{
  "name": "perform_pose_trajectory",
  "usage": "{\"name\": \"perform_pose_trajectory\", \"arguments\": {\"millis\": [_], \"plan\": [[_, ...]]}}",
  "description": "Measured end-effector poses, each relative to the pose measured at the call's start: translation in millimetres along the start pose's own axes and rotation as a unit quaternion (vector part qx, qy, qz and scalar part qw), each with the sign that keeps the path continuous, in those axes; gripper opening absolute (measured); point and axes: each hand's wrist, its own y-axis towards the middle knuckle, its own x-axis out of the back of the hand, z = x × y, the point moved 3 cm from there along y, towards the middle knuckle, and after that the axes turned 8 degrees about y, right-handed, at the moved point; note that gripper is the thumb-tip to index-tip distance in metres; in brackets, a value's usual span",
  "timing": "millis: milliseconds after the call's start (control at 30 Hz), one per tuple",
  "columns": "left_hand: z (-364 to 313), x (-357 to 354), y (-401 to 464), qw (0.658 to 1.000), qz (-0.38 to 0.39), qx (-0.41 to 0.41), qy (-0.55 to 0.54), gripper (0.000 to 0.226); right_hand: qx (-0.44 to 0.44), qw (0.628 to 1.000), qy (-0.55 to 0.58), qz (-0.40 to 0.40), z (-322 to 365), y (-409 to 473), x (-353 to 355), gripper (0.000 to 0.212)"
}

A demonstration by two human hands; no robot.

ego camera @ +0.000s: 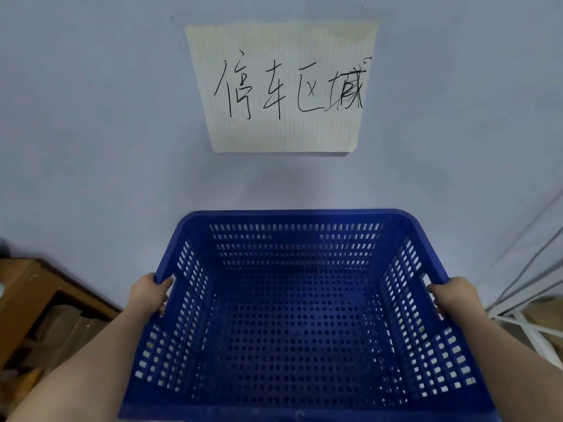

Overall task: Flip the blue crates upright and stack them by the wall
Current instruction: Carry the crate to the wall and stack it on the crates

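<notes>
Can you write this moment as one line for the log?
left hand: grips crate's left rim | right hand: grips right rim | blue crate: upright, empty, facing wall

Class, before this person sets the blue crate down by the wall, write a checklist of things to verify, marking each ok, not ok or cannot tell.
1. Blue crate upright, opening facing up: ok.
2. Left hand gripping the left rim: ok.
3. Right hand gripping the right rim: ok.
4. Crate empty inside: ok.
5. Crate facing the wall, below the paper sign: ok.
6. Floor or stack beneath the crate free: cannot tell, hidden by the crate.
</notes>
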Motion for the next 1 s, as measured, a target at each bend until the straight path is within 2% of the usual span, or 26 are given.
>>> {"name": "perform_pose_trajectory", "arguments": {"millis": [1000], "plan": [[12.0, -2.0, -7.9, 1.0, -0.014, -0.003, -0.006, 0.028, -0.004, 1.0, 0.008, 0.005, -13.7, 3.9, -5.3, 0.028]]}}
